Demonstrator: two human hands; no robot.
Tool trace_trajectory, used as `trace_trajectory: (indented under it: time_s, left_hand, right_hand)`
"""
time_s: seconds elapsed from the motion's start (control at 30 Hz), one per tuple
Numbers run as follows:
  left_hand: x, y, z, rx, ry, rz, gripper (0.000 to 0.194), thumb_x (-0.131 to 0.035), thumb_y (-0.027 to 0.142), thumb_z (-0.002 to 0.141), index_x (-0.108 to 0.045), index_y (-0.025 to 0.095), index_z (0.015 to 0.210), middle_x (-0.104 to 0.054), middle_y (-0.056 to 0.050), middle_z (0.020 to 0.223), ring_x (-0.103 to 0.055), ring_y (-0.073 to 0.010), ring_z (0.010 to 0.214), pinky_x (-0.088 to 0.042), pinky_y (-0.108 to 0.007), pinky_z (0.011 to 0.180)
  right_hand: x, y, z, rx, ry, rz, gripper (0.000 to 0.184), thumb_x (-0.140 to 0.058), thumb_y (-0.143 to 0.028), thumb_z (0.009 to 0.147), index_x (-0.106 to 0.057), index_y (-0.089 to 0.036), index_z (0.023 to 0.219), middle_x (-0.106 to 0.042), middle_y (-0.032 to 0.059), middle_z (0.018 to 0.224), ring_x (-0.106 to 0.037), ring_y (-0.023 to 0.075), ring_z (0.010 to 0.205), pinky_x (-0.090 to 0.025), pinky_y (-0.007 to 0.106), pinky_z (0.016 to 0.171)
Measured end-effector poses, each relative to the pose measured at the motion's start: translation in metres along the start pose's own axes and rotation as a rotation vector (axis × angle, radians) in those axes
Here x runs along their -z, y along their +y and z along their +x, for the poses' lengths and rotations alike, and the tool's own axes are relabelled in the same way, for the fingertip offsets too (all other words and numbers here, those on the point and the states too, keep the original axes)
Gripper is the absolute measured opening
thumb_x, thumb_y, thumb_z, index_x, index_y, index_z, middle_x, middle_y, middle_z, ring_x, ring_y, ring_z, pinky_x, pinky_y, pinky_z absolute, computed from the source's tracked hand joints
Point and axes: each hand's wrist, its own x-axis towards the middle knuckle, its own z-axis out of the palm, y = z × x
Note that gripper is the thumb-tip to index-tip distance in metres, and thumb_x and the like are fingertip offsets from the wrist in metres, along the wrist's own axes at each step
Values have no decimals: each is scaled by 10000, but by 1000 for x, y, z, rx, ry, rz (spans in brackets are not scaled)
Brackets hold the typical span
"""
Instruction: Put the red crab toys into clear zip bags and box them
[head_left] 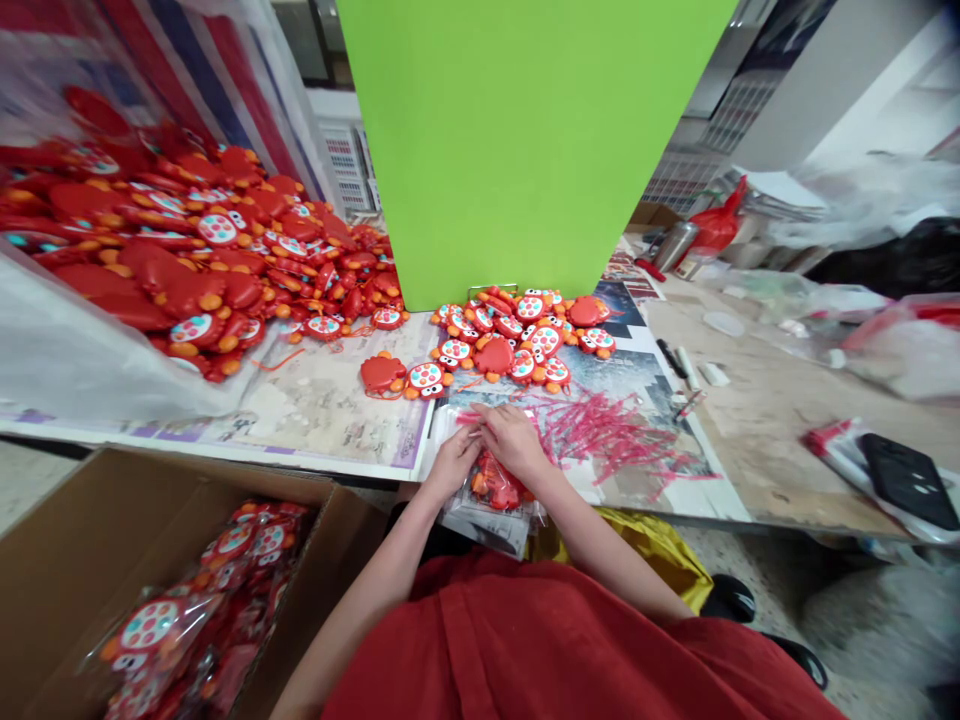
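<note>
While both hands work at the near edge of the surface (375, 420), we have a red toy (501, 492) inside a clear bag (484, 478), directly below our fingers. Left hand (451, 464) and right hand (516, 440) meet at the bag's upper end. Grip: both look pinched on the plastic; fingertips are covered, so we can't tell whether a strip is caught too.

Pink strips (611, 435) lie loose just right of the right hand. Loose toys (495, 355) sit beyond the hands, some face up, some face down. Bagged toys (154, 630) are in the carton (45, 560) at our left.

Our read: step in hand is closing the bag. Next move calls for the mouth kept gathered, toy settled low, both hands staying together until it's secure.
</note>
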Motion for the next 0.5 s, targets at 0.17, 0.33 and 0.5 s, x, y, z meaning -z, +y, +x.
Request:
trace_trajectory:
  time_s: [0.17,0.33,0.5]
  left_hand:
    - [0,-2,-1,23,15,-38,495,-632,410,843,-602,162,1271,-661,-116,1262,-615,-256,1176,-442,-401,1050]
    - [0,-5,-1,27,22,-75,476,-653,404,828,-616,165,1237,-674,-119,1233,-608,-259,1194,-440,-400,1054]
    - [-1,-1,-1,27,6,-22,416,-647,367,825,-641,171,1193,-697,-104,1186,-632,-252,1148,-446,-408,1041]
  right_hand:
    - [-1,0,2,-21,6,7,447,-512,-127,911,-558,-192,1351,-690,104,1026,-585,251,977,-456,352,874]
    - [-3,6,2,-21,32,47,450,-508,-136,910,-554,-216,1350,-698,98,989,-589,264,957,-456,368,872]
    - [-9,5,4,-31,39,31,426,-495,-118,886,-579,-198,1296,-687,114,988,-586,267,942,-451,381,865]
